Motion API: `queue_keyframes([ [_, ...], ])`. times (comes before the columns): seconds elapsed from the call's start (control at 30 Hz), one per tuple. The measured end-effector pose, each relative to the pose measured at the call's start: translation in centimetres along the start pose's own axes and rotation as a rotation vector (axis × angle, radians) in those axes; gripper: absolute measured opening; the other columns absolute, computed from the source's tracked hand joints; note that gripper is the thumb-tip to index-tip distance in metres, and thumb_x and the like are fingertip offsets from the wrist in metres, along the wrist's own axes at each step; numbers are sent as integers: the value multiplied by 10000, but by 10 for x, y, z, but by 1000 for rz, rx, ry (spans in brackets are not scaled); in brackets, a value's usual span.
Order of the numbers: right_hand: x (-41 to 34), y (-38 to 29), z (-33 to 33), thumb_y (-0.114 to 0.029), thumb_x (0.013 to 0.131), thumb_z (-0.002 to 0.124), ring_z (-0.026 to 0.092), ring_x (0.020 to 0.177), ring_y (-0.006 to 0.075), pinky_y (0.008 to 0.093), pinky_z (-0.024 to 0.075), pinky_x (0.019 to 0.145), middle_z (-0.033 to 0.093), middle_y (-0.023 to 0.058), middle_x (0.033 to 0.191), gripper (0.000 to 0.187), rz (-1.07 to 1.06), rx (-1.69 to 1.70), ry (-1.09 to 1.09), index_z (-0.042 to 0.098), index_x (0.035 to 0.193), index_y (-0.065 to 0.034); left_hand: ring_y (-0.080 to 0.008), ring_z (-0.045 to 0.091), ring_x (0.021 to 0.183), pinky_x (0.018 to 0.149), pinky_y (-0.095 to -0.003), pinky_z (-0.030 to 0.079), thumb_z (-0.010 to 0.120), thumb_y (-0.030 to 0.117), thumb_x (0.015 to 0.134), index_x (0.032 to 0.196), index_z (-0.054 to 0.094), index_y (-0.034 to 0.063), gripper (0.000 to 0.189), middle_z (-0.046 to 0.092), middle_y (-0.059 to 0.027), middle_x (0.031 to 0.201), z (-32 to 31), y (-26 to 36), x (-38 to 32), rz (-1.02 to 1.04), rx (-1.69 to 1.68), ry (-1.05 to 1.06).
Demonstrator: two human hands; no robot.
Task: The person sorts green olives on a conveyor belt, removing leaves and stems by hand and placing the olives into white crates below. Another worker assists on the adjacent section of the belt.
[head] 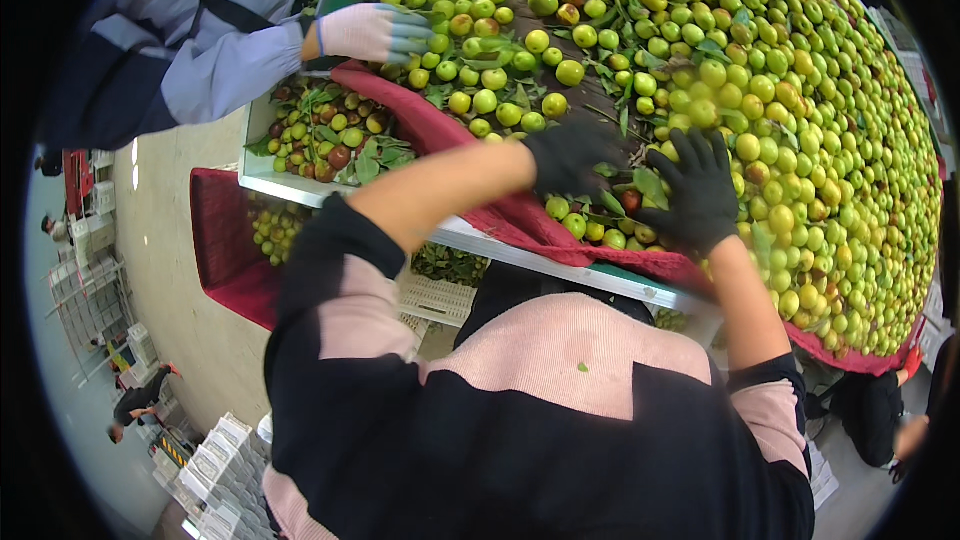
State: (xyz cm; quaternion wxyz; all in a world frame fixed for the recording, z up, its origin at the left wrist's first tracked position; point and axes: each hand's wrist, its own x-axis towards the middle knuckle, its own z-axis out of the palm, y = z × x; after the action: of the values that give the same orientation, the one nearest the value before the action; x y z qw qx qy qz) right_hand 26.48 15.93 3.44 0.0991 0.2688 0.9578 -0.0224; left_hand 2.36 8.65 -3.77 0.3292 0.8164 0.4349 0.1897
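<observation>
Many green jujube-like fruits (840,150) are heaped on the sorting table at the right, with looser fruits and leaves at the left. My left hand (574,157), in a black glove, is blurred over the table's dark surface, beside leaves and a few fruits; whether it holds anything is hidden. My right hand (697,191), also black-gloved, lies palm down with fingers apart at the edge of the heap. A reddish-brown fruit (631,201) and a green leaf (649,186) lie between my hands.
A co-worker's gloved hand (375,33) reaches over fruits at the upper left. Red cloth (450,127) covers part of the metal table edge (525,255). A side tray (255,131) holds mixed fruits and leaves; a white crate (439,298) stands below.
</observation>
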Motion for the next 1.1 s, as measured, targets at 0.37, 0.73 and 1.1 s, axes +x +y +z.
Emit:
queue_keyframes([
  [0.37, -2, 21, 5, -475, 596, 815, 385, 1328, 360, 540, 232, 1159, 480, 134, 1347, 783, -97, 53, 100, 566, 1297, -230, -365, 197, 1462, 1133, -611, 182, 618, 605, 786, 1482, 329, 347, 797, 224, -176, 1576, 55, 31, 7, 0, 234, -238],
  [0.73, -23, 32, -1, -534, 587, 829, 374, 1361, 306, 538, 208, 1163, 466, 125, 1377, 896, -28, 13, 130, 505, 1345, -182, -352, 188, 1471, 1172, -583, 99, 615, 640, 766, 1509, 325, 242, 891, 253, -117, 1582, 3, -36, -26, -97, 464, -258],
  [1.1, -35, 48, -2, -633, 629, 760, 348, 1386, 326, 556, 164, 1177, 460, 132, 1409, 892, 67, -58, 142, 512, 1353, -174, -419, 188, 1445, 1171, -580, 102, 605, 527, 871, 1508, 309, 198, 776, 247, -218, 1544, 25, -10, 38, -152, 373, 311],
])
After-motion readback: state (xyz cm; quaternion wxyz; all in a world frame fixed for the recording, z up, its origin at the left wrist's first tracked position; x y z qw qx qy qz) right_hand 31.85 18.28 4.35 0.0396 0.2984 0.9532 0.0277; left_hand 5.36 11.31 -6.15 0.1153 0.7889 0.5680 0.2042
